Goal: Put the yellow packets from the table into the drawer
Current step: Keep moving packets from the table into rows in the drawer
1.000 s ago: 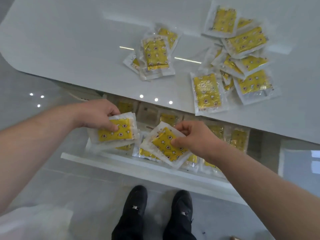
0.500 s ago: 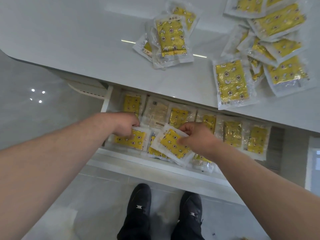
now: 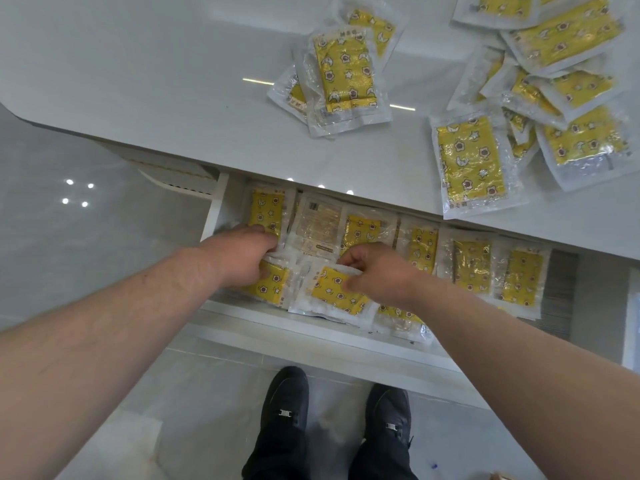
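- No words or numbers can be read anywhere.
- The see-through packet (image 3: pixel 316 227) just past the hands has small print and a dark code square, too blurry to read.
- The yellow packets (image 3: pixel 346 69) show only stars, moons and flowers.

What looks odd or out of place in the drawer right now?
One packet in the back row lies with its pale printed side up, while its neighbours show yellow. The packet under the right hand sits askew, overlapping others near the drawer front. Nothing looks torn or spilled.
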A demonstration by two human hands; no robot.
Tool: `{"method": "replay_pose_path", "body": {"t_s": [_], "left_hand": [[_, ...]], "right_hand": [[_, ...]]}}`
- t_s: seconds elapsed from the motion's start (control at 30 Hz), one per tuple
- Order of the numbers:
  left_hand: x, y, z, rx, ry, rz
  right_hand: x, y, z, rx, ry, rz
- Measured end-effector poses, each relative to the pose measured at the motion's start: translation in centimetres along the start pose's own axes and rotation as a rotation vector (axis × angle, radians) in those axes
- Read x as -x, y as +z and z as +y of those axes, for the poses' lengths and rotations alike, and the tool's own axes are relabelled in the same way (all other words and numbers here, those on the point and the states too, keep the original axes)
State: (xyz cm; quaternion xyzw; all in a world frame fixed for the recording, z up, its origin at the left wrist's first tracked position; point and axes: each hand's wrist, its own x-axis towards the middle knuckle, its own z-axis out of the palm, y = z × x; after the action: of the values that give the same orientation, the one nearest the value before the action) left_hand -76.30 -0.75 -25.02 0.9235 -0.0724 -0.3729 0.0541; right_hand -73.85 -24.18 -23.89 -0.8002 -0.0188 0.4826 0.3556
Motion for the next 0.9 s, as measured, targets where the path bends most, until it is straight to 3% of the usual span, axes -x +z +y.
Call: {"method": "replay_pose_path", "body": {"t_s": [0.17, 0.27, 0.43, 0.9], "left_hand": [[0.3, -0.5, 0.3, -0.058, 0.003, 0.007], [0.4, -0.4, 0.5, -0.017, -0.003, 0.007], [0.6, 0.2, 0.4, -0.023, 0.037, 0.042], [0.8, 0.9, 0.1, 0.002, 0.036, 0.052]], "right_hand": [[-1.3, 2.1, -0.1, 0.06, -0.024, 0.035], [-1.9, 2.5, 0.5, 0.266, -0.055, 0.133], [-1.2, 3.2, 0.5, 0.588, -0.131, 0.16], [-1.3, 3.7, 0.3, 0.626, -0.136, 0.147]]}}
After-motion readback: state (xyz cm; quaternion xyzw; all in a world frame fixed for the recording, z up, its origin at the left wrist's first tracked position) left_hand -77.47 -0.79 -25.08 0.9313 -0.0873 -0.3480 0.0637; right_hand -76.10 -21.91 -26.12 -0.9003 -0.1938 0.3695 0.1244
